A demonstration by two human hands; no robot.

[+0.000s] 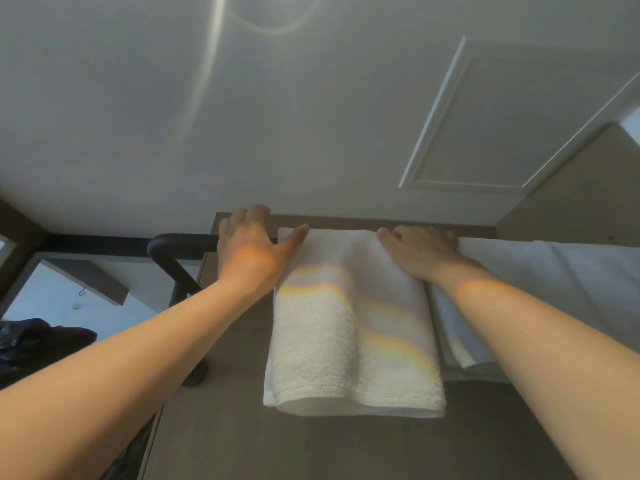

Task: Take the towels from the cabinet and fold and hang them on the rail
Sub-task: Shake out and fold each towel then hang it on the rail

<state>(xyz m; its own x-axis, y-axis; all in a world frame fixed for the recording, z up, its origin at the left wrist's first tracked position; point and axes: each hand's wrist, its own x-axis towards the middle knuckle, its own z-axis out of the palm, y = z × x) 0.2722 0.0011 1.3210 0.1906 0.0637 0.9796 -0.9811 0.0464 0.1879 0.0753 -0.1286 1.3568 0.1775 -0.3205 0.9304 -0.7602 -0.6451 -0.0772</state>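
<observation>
While the left hand (247, 244) reaches over the top, fingers bent out of sight, grip impossible to tell, its thumb touches the white towel (353, 334). Right hand (424, 252) lies spread flat on the fold. Towel's draped over the black rail (187, 241), second towel (540, 268) just beside, brown panel (311, 445) behind.

The one head-worn wide-angle camera is tilting steeply upward, taking in the white ceiling (242, 116) and its hatch panel (485, 126) above the brown wall panel (311, 445). It is sitting near the black rail (180, 241) and the hanging white towel (346, 341), with the left hand (252, 244) and right hand (422, 251) reaching up mid-frame.
</observation>
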